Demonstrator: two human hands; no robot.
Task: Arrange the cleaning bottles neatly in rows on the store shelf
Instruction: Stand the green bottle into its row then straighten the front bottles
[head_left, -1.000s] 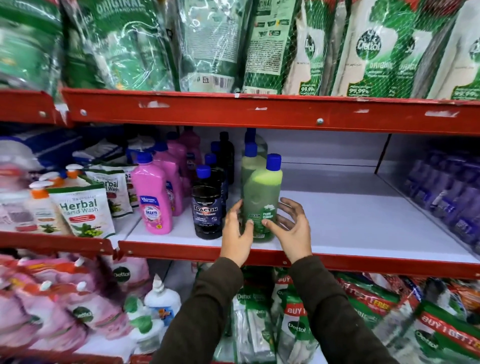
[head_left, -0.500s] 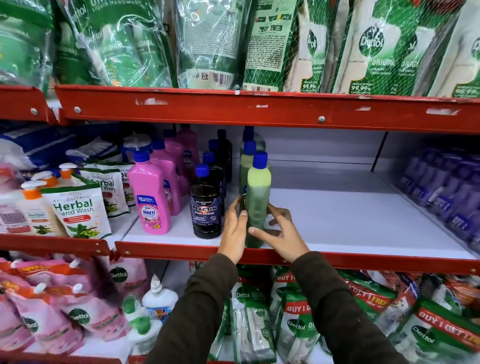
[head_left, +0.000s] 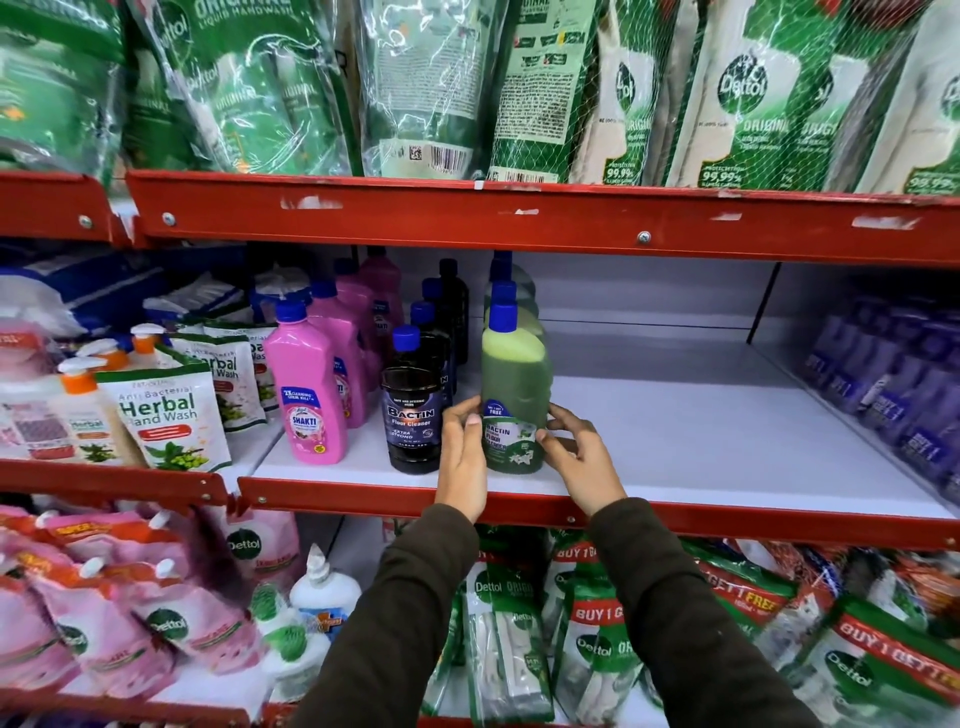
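A green Bactin bottle (head_left: 511, 384) with a blue cap stands upright at the front of the white middle shelf (head_left: 701, 441). My left hand (head_left: 462, 457) grips its left side and my right hand (head_left: 582, 462) grips its lower right side. Its label faces me. More green bottles (head_left: 514, 306) line up behind it. To its left stands a row of dark Bactin bottles (head_left: 413, 415), and further left a row of pink Shakti bottles (head_left: 309, 400).
Herbal hand wash pouches (head_left: 166, 415) and pump bottles fill the shelf at left. Purple bottles (head_left: 893, 379) line the right side. Green Dettol pouches (head_left: 727, 93) hang over the red upper shelf edge (head_left: 519, 218). Dettol refill packs crowd the shelf below.
The green bottle has been turned between my hands, from edge-on to label facing me. Both hands stay on its sides. The camera has shifted slightly.
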